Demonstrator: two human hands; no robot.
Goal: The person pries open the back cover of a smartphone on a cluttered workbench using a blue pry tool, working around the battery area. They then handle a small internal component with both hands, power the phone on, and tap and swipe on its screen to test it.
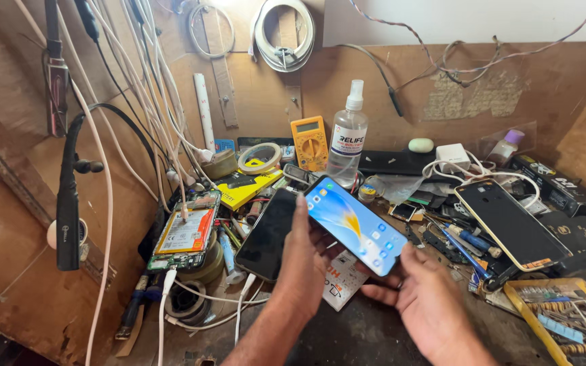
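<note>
Now I see both hands on one lit phone (355, 225), held above the workbench (347, 332). Its long axis runs from upper-left to lower-right. L hand (301, 271) clamps the upper-left end, R hand (423, 298) supports the lower-right end from below w/ fingers curled under. Other phones nearby: 1 dark (266, 235), 1 opened (186, 232), 1 gold-edged (511, 224).

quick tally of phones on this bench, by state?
Lit phone, in both hands (left hand, right hand): 1
Dark phone, intact, screen up: 1
Opened phone, battery showing: 1
Dark phone with gold rim: 1
Total: 4
</note>
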